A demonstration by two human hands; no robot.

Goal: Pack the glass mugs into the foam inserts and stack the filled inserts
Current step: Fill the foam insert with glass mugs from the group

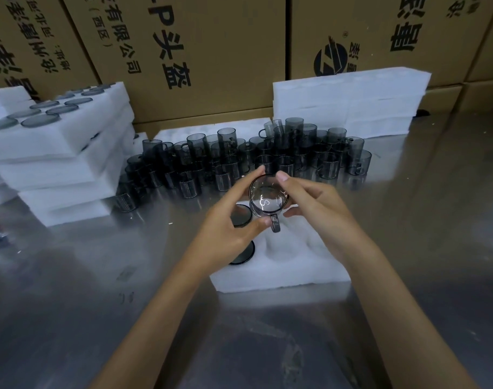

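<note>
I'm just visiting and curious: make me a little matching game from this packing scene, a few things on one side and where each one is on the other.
Things:
1. held glass mug
2. loose glass mugs
3. filled foam inserts
4. empty foam inserts

Places:
A. stacked at far left
B. between both hands, over the near insert
C. stacked at back right, by the boxes
D. crowded on the table's middle

Pairs: 1-B, 2-D, 3-A, 4-C

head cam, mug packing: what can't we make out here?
- Foam insert: free pocket count hidden by both hands and the held mug.
- Left hand covers part of a packed mug.
- Loose mugs: overlapping, uncountable.
- Left stack of filled inserts: cut by the frame edge.
</note>
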